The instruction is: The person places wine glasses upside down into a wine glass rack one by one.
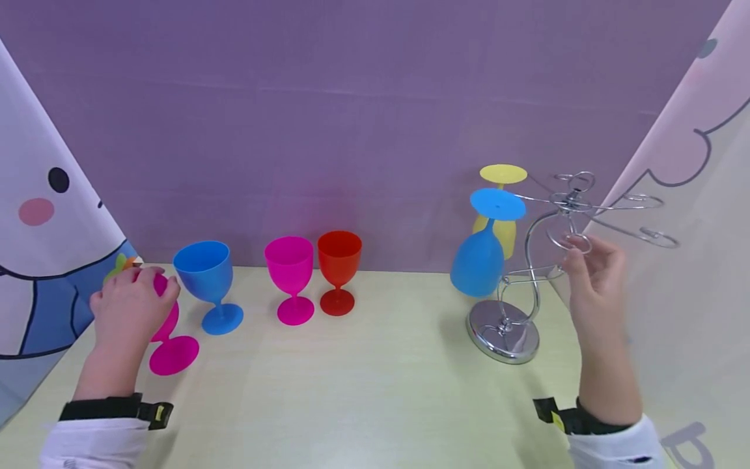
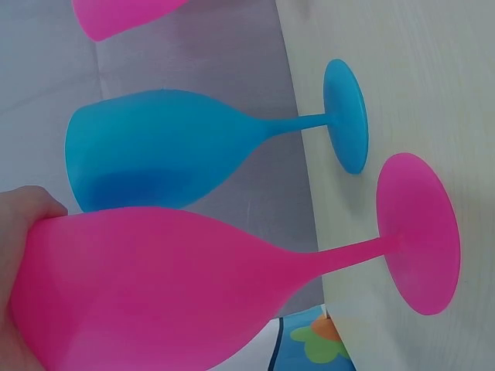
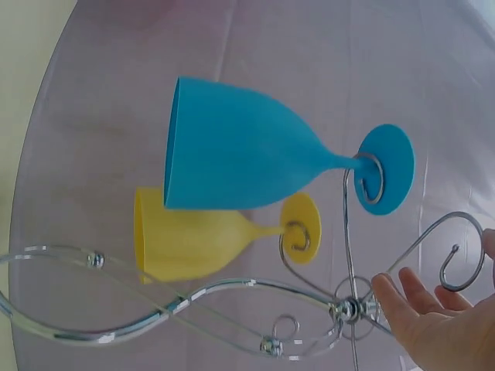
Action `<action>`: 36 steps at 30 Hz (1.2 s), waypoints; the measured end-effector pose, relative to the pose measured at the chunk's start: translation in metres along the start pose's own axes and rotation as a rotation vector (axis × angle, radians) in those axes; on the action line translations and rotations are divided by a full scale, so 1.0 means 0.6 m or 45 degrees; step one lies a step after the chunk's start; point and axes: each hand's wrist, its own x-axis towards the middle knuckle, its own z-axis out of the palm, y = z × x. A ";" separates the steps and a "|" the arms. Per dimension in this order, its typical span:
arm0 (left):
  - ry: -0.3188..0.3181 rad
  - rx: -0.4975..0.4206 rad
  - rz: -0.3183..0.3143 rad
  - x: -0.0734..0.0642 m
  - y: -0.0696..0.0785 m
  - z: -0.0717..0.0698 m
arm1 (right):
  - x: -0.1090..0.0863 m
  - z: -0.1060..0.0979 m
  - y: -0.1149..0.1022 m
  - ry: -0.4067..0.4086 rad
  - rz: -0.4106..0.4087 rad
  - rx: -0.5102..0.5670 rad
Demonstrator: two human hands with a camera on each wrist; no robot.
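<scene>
My left hand (image 1: 131, 303) grips a pink plastic goblet (image 2: 155, 286) around its bowl from above. The goblet's foot is down at the table surface; whether it touches cannot be told. Just right of it, a blue goblet (image 1: 205, 273) stands upright. On the right is a chrome wire glass rack (image 1: 504, 348) with curled hook arms. My right hand (image 1: 600, 280) holds one of its front hooks between thumb and fingers. From other hooks hang a blue goblet (image 3: 240, 147) and, behind it, a yellow goblet (image 3: 193, 239), both upside down by their feet.
Toward the back middle of the table (image 1: 351, 397), a pink goblet (image 1: 290, 267) and a red goblet (image 1: 340, 260) stand upright side by side. A purple cloth backdrop (image 1: 293, 130) rises behind the table, with cartoon-printed panels (image 1: 41, 163) at either side.
</scene>
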 end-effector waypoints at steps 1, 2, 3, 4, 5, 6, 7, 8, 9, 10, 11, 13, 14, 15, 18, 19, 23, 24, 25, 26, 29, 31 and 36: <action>0.001 -0.001 -0.001 0.000 0.000 0.000 | 0.000 0.004 0.002 -0.006 0.002 0.013; 0.001 -0.001 0.000 -0.001 0.000 0.000 | 0.001 0.009 0.003 -0.010 0.005 0.026; 0.001 -0.003 0.000 -0.002 0.000 -0.001 | 0.002 0.014 0.004 -0.010 0.006 0.032; -0.002 -0.005 0.000 -0.002 0.000 -0.001 | 0.002 0.019 0.006 -0.009 0.007 0.041; -0.003 -0.008 0.001 -0.003 0.001 -0.002 | 0.003 0.023 0.007 -0.006 0.005 0.054; -0.004 -0.010 0.001 -0.004 0.002 -0.002 | 0.004 0.028 0.009 -0.001 0.000 0.071; -0.004 -0.012 0.002 -0.004 0.003 -0.003 | 0.005 0.032 0.010 0.003 -0.003 0.082; -0.004 -0.013 0.001 -0.004 0.003 -0.003 | 0.006 0.036 0.012 0.008 0.001 0.086; -0.003 -0.014 0.000 -0.004 0.004 -0.004 | 0.007 0.039 0.013 0.013 0.003 0.092; -0.003 -0.014 -0.002 -0.004 0.004 -0.004 | 0.009 0.043 0.015 0.014 0.005 0.110; 0.000 -0.014 -0.003 -0.004 0.004 -0.004 | 0.010 0.047 0.016 0.016 0.004 0.127; 0.002 -0.013 -0.004 -0.004 0.005 -0.003 | 0.013 0.054 0.019 0.018 0.014 0.147; 0.003 -0.013 -0.005 -0.004 0.006 -0.003 | 0.015 0.057 0.019 0.018 0.020 0.156; 0.004 -0.014 -0.005 -0.004 0.006 -0.002 | 0.016 0.061 0.020 0.019 0.023 0.157; 0.002 -0.013 -0.003 -0.004 0.009 -0.001 | 0.021 0.071 0.022 0.025 0.031 0.120; 0.002 -0.013 -0.002 -0.005 0.010 -0.001 | 0.023 0.074 0.022 0.031 0.029 0.101; -0.007 -0.013 0.004 -0.005 0.013 -0.001 | 0.029 0.085 0.025 0.056 0.013 0.069; -0.008 -0.014 0.005 -0.005 0.014 -0.001 | 0.030 0.087 0.026 0.060 0.010 0.075; -0.008 -0.013 0.004 -0.006 0.015 -0.001 | 0.031 0.089 0.026 0.063 0.007 0.076; -0.007 -0.013 0.005 -0.006 0.015 -0.002 | 0.032 0.091 0.026 0.063 0.009 0.080; -0.004 -0.009 0.006 -0.007 0.017 -0.002 | 0.034 0.096 0.027 0.067 0.021 0.051; -0.006 -0.008 0.005 -0.007 0.017 -0.002 | 0.036 0.100 0.027 0.072 0.023 0.046; -0.010 -0.014 0.002 -0.009 0.018 -0.002 | 0.040 0.107 0.027 0.076 0.043 0.015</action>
